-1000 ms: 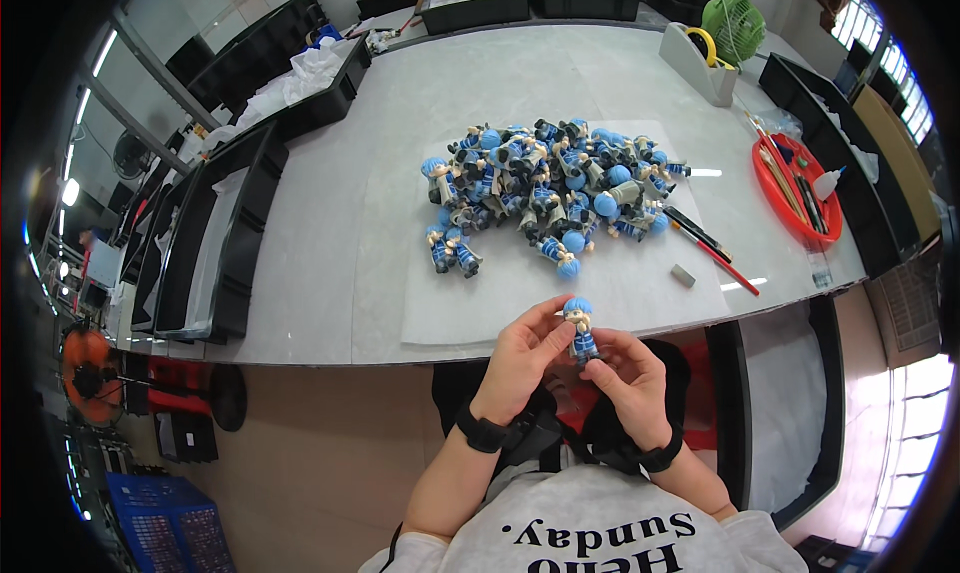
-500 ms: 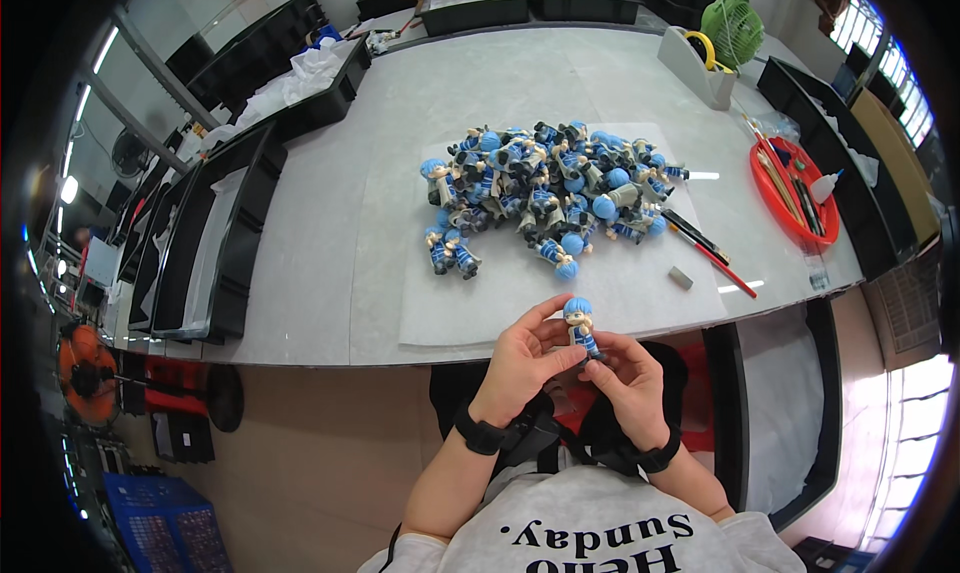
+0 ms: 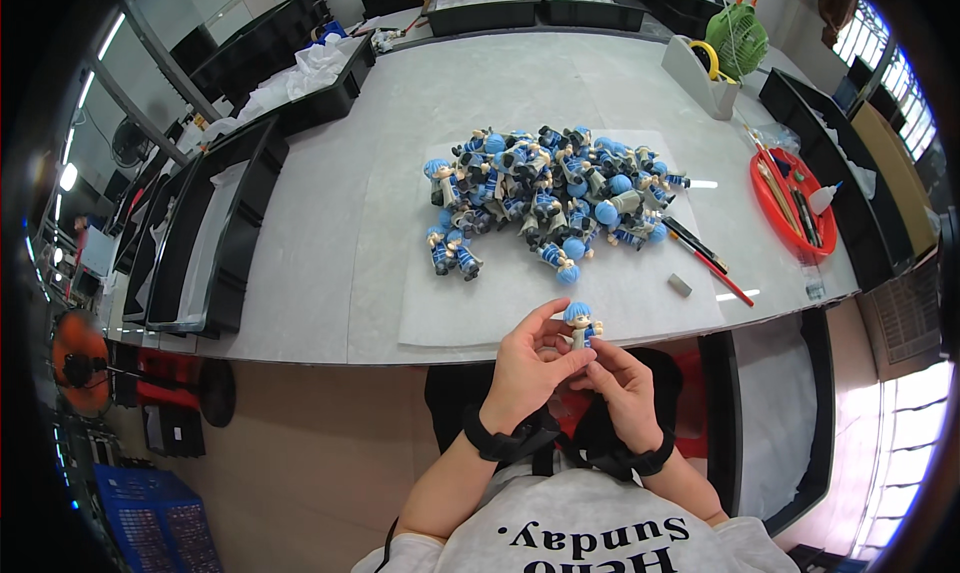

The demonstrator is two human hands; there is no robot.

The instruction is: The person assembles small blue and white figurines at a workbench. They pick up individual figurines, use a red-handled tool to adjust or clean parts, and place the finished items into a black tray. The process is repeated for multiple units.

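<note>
You have one small blue-haired figurine pinched upright between both hands just off the near edge of the surface, at 6 o'clock from the pile. Your left hand closes fingers around its body from the side; your right hand grips the lower part from beneath. It looks light, rigid moulded plastic, with thin limbs that could likely snap or pop off, so hold it by the torso, not the head or arms. The pile of figurines on the white sheet holds several dozen, too tangled to count exactly. At 3 o'clock lies one red tray.
</note>
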